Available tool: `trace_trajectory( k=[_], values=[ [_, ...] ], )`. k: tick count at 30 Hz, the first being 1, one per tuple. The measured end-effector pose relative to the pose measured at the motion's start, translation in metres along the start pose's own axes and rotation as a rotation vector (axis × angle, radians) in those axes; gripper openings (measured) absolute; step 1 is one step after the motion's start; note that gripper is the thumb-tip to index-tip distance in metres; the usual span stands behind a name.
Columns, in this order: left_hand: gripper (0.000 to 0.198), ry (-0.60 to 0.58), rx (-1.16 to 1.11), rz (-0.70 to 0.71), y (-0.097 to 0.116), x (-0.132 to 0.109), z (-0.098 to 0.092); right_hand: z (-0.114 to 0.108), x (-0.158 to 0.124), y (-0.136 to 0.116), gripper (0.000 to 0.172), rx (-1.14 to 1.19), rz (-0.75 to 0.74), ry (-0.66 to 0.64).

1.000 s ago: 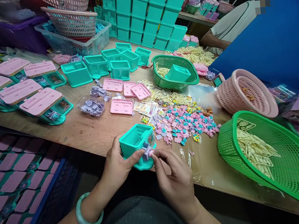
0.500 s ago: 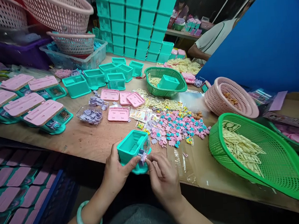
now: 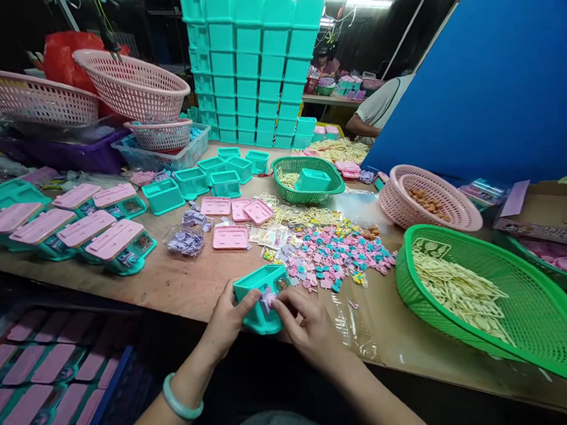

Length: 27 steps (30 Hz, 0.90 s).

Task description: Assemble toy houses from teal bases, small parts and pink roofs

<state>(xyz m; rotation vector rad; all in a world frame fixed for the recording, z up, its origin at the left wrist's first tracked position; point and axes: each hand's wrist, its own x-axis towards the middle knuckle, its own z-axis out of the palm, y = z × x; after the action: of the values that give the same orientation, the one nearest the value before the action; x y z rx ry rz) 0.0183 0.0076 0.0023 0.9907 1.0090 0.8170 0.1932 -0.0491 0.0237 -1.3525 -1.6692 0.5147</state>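
A teal plastic toy box (image 3: 258,280) is held over the table's front edge, tilted so that its front face shows. My left hand (image 3: 229,318) is closed round its left side, thumb on the front. A small lilac piece with a pink part (image 3: 267,300) sits against that front face. At this piece my right hand (image 3: 306,321) has its thumb and forefinger pinched; the fingertips partly hide it. Beyond the box lie pink lids (image 3: 230,237) and a clear tub of lilac pieces (image 3: 186,242). Loose pink, blue and lilac pieces (image 3: 333,254) are heaped to the right.
Pink-lidded boxes (image 3: 123,241) stand at left, open teal boxes (image 3: 163,194) behind, a tall teal stack (image 3: 252,64) at the back. A green basket (image 3: 541,303) of cream pieces sits at right. A co-worker's arm (image 3: 362,126) shows beside a blue panel (image 3: 479,73).
My view has tilted up, showing more of the background. The teal box has been tipped so its front face turns more towards me, and my right fingers stay at the small piece.
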Motion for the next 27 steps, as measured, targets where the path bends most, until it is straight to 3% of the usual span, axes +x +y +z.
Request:
trace_trajectory(
  k=[3, 6, 8, 13, 15, 18, 20, 22, 24, 27],
  values=[
    [0.054, -0.076, 0.109, 0.110, -0.003, 0.001, -0.005, 0.001, -0.010, -0.003, 0.026, -0.023, -0.022, -0.061],
    [0.068, -0.250, 0.221, 0.216, -0.007, 0.008, -0.013, -0.010, -0.022, 0.001, 0.021, 0.016, -0.017, -0.240],
    [0.075, -0.357, 0.264, 0.234, -0.009, 0.016, -0.019, -0.021, -0.026, 0.008, 0.021, 0.011, 0.003, -0.288],
    [0.095, -0.513, 0.373, 0.206, 0.000, 0.040, -0.030, -0.043, -0.006, 0.053, 0.028, -0.200, 0.061, -0.017],
    [0.091, -0.454, 0.337, 0.201, 0.010, 0.054, -0.031, -0.049, 0.017, 0.079, 0.026, -0.282, 0.056, 0.046],
    [0.063, -0.165, 0.183, 0.213, 0.023, 0.084, -0.018, -0.052, 0.069, 0.120, 0.015, -0.490, -0.007, 0.093],
    [0.051, -0.035, 0.122, 0.204, 0.028, 0.108, 0.000, -0.050, 0.110, 0.144, 0.010, -0.612, -0.022, 0.089],
    [0.046, -0.028, 0.094, 0.177, 0.031, 0.130, 0.019, -0.046, 0.145, 0.162, 0.023, -0.649, -0.028, 0.078],
    [0.044, -0.068, 0.073, 0.126, 0.033, 0.147, 0.035, -0.044, 0.167, 0.173, 0.020, -0.654, -0.044, 0.066],
    [0.043, -0.133, 0.045, 0.015, 0.039, 0.160, 0.049, -0.046, 0.166, 0.174, 0.012, -0.666, -0.054, 0.102]
  ],
)
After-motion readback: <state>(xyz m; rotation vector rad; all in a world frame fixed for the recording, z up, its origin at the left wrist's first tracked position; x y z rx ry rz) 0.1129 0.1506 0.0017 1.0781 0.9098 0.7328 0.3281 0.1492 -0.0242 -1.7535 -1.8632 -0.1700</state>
